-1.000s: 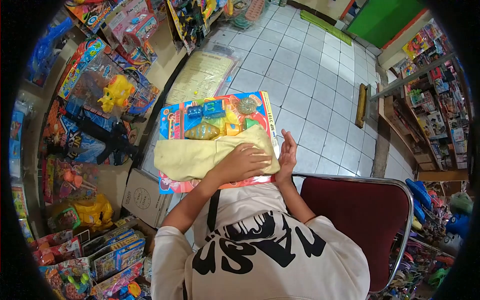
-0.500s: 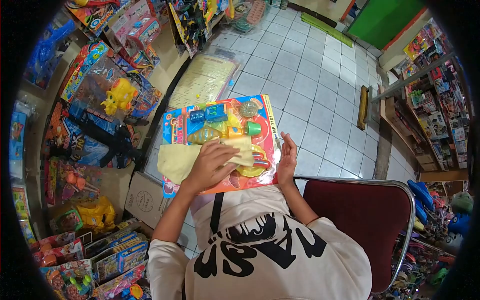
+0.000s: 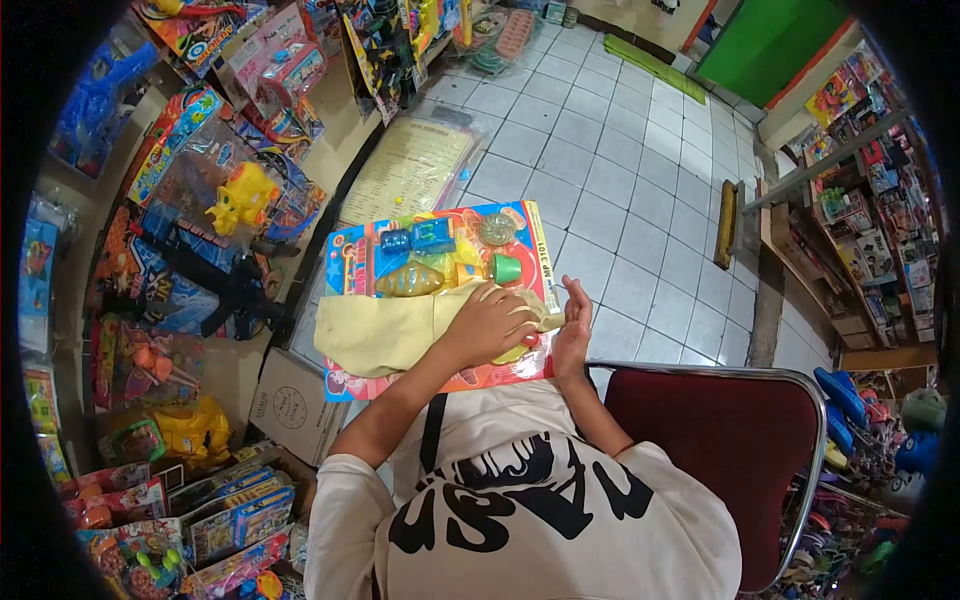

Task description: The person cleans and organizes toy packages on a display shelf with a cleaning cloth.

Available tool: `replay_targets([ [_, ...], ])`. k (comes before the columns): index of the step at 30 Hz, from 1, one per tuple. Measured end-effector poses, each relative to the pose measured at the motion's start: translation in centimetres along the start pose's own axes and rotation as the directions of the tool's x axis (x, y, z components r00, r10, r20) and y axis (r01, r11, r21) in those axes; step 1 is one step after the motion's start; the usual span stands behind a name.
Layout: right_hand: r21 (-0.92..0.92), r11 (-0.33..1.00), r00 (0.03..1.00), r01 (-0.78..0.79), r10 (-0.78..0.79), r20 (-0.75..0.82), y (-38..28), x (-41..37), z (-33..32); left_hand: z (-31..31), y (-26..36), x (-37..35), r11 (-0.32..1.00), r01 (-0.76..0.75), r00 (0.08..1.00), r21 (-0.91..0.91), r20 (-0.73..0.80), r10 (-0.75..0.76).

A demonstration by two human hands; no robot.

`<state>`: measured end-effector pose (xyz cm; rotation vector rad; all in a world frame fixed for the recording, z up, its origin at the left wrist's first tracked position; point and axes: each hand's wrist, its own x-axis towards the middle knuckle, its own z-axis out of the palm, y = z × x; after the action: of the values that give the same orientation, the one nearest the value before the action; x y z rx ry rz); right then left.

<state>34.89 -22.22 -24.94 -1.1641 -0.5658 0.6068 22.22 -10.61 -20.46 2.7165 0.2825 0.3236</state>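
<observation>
A blue, red and orange toy set card [image 3: 470,382] lies on my lap, with blue, yellow and green plastic pieces under its clear cover. Across its lower half stretches a pale yellow cloth [image 3: 375,335]. My left hand [image 3: 490,325] is on the cloth's right part, fingers bent over it and pressing it against the pack. At the pack's right edge, my right hand [image 3: 572,335] stands with its fingers stretched out and close together, the palm turned toward the pack. The cloth's right tip reaches close to those fingers. A green cup piece [image 3: 506,268] shows just above my left hand.
Packaged toys, among them a black toy gun [image 3: 215,285] and a yellow toy animal [image 3: 243,197], hang at the left. A red chair [image 3: 710,450] is at my right. Plastic-wrapped sheets [image 3: 410,165] lie on the tiled floor [image 3: 640,220]. Shelves [image 3: 850,230] line the right side.
My left hand has slid right across the pack, and the cloth's right end has gone with it toward the pack's right edge. My right hand has hardly moved.
</observation>
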Motion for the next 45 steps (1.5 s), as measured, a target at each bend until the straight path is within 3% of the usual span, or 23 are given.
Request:
replay_targets([
  [4, 0.0, 1.0, 1.0, -0.023, 0.023, 0.008, 0.1, 0.0, 0.2, 0.0, 0.9, -0.5, 0.989, 0.123, 0.968, -0.083, -0.211, -0.138],
  [7, -0.015, 1.0, 1.0, -0.017, 0.017, 0.026, 0.2, -0.1, 0.2, 0.0, 0.6, -1.6, 0.975, 0.22, 0.928, -0.041, -0.299, -0.222],
  [10, -0.039, 0.999, 0.998, -0.013, 0.015, 0.053, 0.1, -0.1, 0.3, -1.0, 0.6, -3.4, 0.923, 0.385, 0.896, 0.013, -0.245, -0.371],
  [11, -0.047, 0.999, 0.998, -0.013, 0.016, 0.06, 0.0, -0.1, 0.2, -1.4, 0.3, -4.2, 0.93, 0.366, 0.902, 0.004, -0.246, -0.354],
  [14, -0.066, 0.998, 0.996, -0.008, 0.014, 0.087, -0.1, -0.1, 0.1, -4.9, 1.1, -4.6, 0.904, 0.422, 0.906, 0.066, -0.016, -0.422],
  [15, -0.075, 0.997, 0.995, -0.009, 0.016, 0.096, -0.1, 0.0, 0.2, -6.3, 1.1, -4.4, 0.874, 0.485, 0.873, 0.028, 0.048, -0.486],
  [18, -0.093, 0.996, 0.993, -0.003, 0.014, 0.121, -0.1, -0.1, 0.3, -6.5, -0.6, -5.3, 0.783, 0.491, 0.766, -0.382, -0.238, -0.597],
  [19, -0.099, 0.995, 0.992, -0.002, 0.015, 0.128, -0.2, -0.1, 0.3, -6.9, -0.8, -5.3, 0.741, 0.536, 0.722, -0.405, -0.236, -0.651],
  [22, -0.114, 0.994, 0.99, 0.0, 0.017, 0.143, -0.2, -0.3, 0.3, -7.3, -0.4, -3.8, 0.885, 0.409, 0.748, -0.222, -0.475, -0.465],
  [25, -0.125, 0.992, 0.987, 0.001, 0.019, 0.158, -0.2, -0.3, 0.5, -6.1, 0.6, -1.5, 0.959, 0.237, 0.911, -0.153, -0.308, -0.274],
  [28, -0.135, 0.991, 0.987, 0.005, 0.017, 0.163, -0.2, -0.5, 0.6, -3.0, 1.3, -0.2, 0.995, 0.063, 0.996, -0.076, -0.065, -0.068],
  [29, -0.137, 0.991, 0.987, 0.004, 0.018, 0.161, -0.2, -0.4, 0.5, -0.7, 0.6, -0.7, 0.995, 0.027, 0.997, 0.092, -0.077, -0.02],
  [33, -0.146, 0.989, 0.988, 0.011, 0.012, 0.153, -0.3, -0.5, 0.4, -1.7, 1.2, -1.9, 0.957, 0.257, 0.963, -0.136, -0.05, -0.266],
  [35, -0.149, 0.989, 0.988, 0.016, 0.006, 0.152, -0.3, -0.4, 0.4, -2.4, 1.2, -3.1, 0.939, 0.312, 0.94, -0.146, -0.098, -0.328],
  [38, -0.153, 0.988, 0.989, 0.02, 0.003, 0.149, -0.4, -0.5, 0.4, -5.3, 1.5, -6.5, 0.912, 0.41, 0.91, 0.024, -0.081, -0.407],
  [41, -0.155, 0.988, 0.988, 0.024, 0.0, 0.155, -0.4, -0.4, 0.5, -6.6, 1.4, -7.8, 0.924, 0.371, 0.889, -0.097, -0.252, -0.383],
  [45, -0.159, 0.987, 0.988, 0.03, -0.006, 0.152, -0.4, -0.3, 0.7, -7.9, 0.7, -9.3, 0.83, 0.53, 0.694, -0.17, -0.475, -0.541],
])
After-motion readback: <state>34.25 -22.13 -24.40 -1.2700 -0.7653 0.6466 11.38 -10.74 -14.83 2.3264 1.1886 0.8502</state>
